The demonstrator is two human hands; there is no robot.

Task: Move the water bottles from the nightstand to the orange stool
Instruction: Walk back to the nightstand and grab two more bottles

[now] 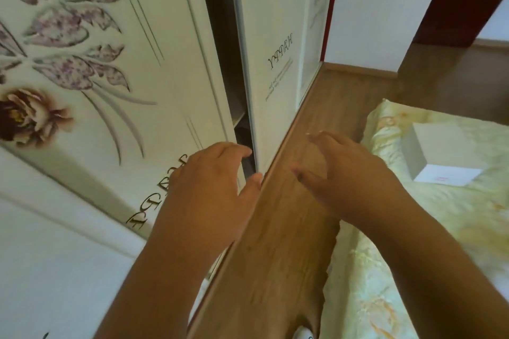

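Reaching forward with both hands bare, holding nothing.

Left hand (212, 181) is hovering with fingers loosely spread beside the floral wardrobe door (110, 63); right hand (344, 173) is hanging, fingers relaxed, over the wooden floor (289, 242). Farther right, a white box (443, 157) is lying on the bedspread (413, 228). Water bottles and stool are not showing.

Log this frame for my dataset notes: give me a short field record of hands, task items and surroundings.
left hand: fingers loosely curled, holding nothing, near the wardrobe door edge
right hand: fingers spread, holding nothing, above the wooden floor
water bottles: not in view
nightstand: not in view
orange stool: not in view
wardrobe: sliding doors with flower print, dark gap between them
bed: pale floral cover, at right
white box: lying on the bed
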